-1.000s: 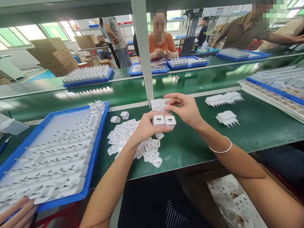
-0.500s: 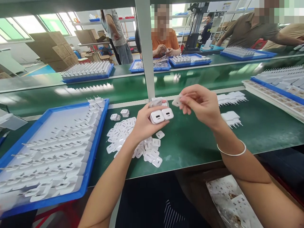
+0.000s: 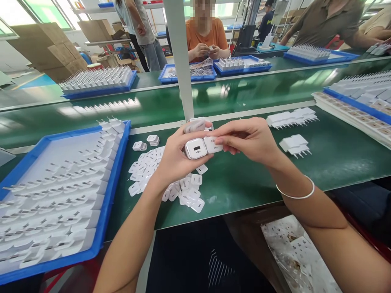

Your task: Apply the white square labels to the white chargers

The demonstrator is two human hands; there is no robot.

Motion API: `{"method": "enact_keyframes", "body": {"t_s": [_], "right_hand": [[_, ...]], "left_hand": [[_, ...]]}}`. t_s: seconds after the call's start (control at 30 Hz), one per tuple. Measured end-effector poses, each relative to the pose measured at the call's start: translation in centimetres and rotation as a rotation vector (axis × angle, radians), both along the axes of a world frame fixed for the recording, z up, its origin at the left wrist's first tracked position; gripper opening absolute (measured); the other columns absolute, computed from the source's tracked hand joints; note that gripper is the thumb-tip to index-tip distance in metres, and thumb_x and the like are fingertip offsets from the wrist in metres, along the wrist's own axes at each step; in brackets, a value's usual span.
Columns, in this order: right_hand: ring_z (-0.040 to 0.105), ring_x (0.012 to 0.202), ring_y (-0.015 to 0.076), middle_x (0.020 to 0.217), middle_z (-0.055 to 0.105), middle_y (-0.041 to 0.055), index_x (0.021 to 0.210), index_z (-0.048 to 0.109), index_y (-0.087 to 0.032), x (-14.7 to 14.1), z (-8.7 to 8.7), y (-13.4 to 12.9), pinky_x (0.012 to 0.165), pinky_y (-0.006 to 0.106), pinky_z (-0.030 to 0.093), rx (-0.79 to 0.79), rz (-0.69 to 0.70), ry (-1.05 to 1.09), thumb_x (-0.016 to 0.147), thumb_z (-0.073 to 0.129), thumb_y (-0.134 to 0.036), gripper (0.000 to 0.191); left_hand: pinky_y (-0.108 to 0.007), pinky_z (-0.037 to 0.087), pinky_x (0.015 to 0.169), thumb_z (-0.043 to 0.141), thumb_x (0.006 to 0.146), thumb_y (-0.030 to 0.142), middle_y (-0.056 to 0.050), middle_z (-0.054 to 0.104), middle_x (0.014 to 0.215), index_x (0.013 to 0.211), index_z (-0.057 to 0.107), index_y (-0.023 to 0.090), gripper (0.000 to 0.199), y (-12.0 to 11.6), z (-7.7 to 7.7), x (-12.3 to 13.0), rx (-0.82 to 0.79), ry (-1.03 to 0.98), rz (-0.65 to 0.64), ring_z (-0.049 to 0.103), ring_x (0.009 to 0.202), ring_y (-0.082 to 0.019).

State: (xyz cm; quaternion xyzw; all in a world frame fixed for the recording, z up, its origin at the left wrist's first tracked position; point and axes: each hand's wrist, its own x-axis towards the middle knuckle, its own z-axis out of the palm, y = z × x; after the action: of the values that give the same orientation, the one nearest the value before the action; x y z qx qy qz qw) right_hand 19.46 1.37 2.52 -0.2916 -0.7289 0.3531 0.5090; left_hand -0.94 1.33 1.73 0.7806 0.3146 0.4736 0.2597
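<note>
My left hand (image 3: 171,158) is closed around two white USB chargers (image 3: 196,149) held side by side, their port ends toward me. More white pieces (image 3: 196,126) sit between its thumb and fingers; what they all are I cannot make out. My right hand (image 3: 255,140) pinches a thin white cover plate (image 3: 210,144) with a slot and print on it. That plate lies against the port end of the right-hand charger. Under my left hand is a loose pile of similar cover plates (image 3: 146,167), and two small stacks of plates (image 3: 153,140) stand behind it.
On the left lies a blue tray (image 3: 113,187) with rows of white plug chargers. More plug chargers (image 3: 291,119) rest at right, beside stacked trays (image 3: 342,122). A white post (image 3: 180,61) rises behind my hands. Across the bench, a person in orange (image 3: 206,38) handles small parts.
My right hand has moved left and brought the cover plate from beside the chargers onto the right-hand charger's port end. The view has shifted slightly; my left hand keeps its hold.
</note>
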Motion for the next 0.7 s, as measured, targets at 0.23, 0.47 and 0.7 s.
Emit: {"method": "enact_keyframes", "body": {"t_s": [0.23,0.47,0.7], "right_hand": [[0.051,0.047,0.0067,0.060,0.062,-0.0033,0.083,0.078,-0.020,-0.01,0.14,-0.13,0.044,0.022,0.043,0.060,-0.017,-0.049,0.084,0.075,-0.024,0.005],[0.052,0.046,0.0077,0.058,0.061,-0.0054,0.096,0.070,-0.019,0.15,-0.14,0.03,0.046,0.023,0.044,0.102,-0.032,-0.091,0.085,0.074,-0.023,0.013],[0.050,0.043,0.0081,0.057,0.061,-0.0065,0.089,0.058,-0.021,0.36,0.05,0.03,0.044,0.025,0.042,0.018,0.003,-0.104,0.083,0.076,-0.025,0.019]], "left_hand": [[-0.046,0.052,0.103,0.085,0.072,0.023,-0.005,0.069,0.125,0.110,0.075,0.027,0.040,0.32,-0.45,-0.06,0.130,0.068,-0.005,0.065,0.115,-0.028],[-0.043,0.056,0.097,0.084,0.073,0.022,-0.006,0.070,0.123,0.112,0.074,0.026,0.041,0.39,-0.67,-0.03,0.252,0.124,0.044,0.067,0.111,-0.026],[-0.041,0.057,0.096,0.084,0.073,0.020,-0.007,0.069,0.124,0.111,0.074,0.024,0.039,0.50,-0.82,0.02,0.266,0.118,0.019,0.068,0.112,-0.026]]}}
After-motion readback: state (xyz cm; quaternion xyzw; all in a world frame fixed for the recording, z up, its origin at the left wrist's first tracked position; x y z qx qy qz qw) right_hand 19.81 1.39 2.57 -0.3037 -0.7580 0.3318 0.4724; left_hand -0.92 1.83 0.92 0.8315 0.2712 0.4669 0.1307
